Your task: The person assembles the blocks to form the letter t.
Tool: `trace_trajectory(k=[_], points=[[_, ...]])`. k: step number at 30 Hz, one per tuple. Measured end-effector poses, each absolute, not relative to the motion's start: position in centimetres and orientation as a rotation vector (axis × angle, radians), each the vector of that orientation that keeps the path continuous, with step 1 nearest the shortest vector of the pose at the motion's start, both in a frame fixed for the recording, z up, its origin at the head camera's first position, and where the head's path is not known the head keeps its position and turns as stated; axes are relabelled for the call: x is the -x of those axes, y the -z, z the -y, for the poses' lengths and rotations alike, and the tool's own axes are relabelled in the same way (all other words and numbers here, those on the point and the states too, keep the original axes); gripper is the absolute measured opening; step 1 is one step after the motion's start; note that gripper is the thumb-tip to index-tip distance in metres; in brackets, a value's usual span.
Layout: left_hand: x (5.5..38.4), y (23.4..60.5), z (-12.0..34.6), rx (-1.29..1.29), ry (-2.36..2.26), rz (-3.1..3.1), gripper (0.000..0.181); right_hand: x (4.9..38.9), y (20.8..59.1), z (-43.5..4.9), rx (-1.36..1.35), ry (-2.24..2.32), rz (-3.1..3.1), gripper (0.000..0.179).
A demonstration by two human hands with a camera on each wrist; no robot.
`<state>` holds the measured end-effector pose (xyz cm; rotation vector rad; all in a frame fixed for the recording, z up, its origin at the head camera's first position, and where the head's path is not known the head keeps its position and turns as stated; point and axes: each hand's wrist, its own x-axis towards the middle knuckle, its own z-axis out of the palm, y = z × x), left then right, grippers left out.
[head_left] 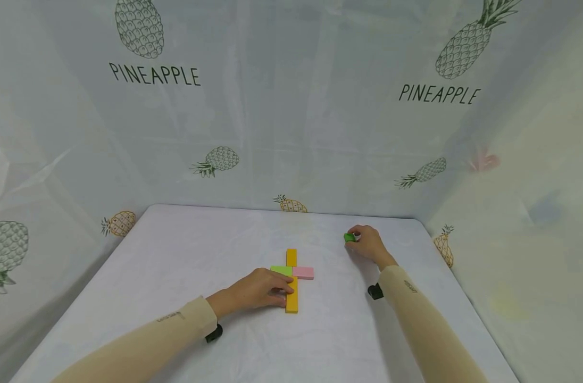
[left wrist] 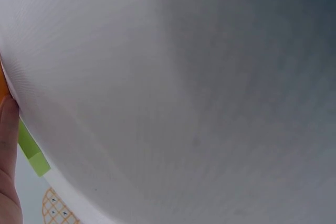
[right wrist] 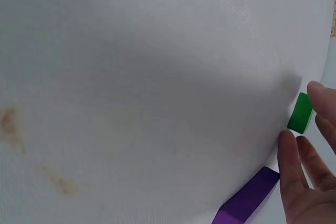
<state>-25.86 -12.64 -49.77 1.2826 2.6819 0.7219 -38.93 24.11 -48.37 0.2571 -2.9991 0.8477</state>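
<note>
On the white table, two yellow blocks (head_left: 291,303) stand in line one behind the other, with a light green block (head_left: 280,270) and a pink block (head_left: 303,273) side by side between them. My left hand (head_left: 255,290) rests its fingertips on the nearer yellow block, thumb at its left edge. In the left wrist view, a finger reaches the light green block (left wrist: 34,150). Farther back on the right, my right hand (head_left: 369,246) pinches a green block (head_left: 349,238) between thumb and fingers. A purple block (right wrist: 247,199) lies beside those fingers in the right wrist view; the head view does not show it.
White cloth with pineapple prints (head_left: 291,106) hangs behind the table (head_left: 200,239) and along both sides. The table's back edge runs just beyond my right hand. A black wrist camera (head_left: 375,291) sits under each sleeve cuff.
</note>
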Motion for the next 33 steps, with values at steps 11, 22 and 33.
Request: trace_trajectory(k=[11,22,33], points=[[25.68,49.56,12.71,-1.276,-0.714,-2.683,0.033,38.44,47.94,-23.30,-0.182,-0.844,2.993,0.037],[25.85,49.80,12.74,-1.302,-0.713,-2.687,0.033,38.52,48.04,-23.06,-0.139,-0.863,2.988,0.032],[25.89,49.89,12.69,-1.310,-0.718,-2.686,0.033,38.86,48.14,-23.03,-0.105,-0.860,2.998,0.030]])
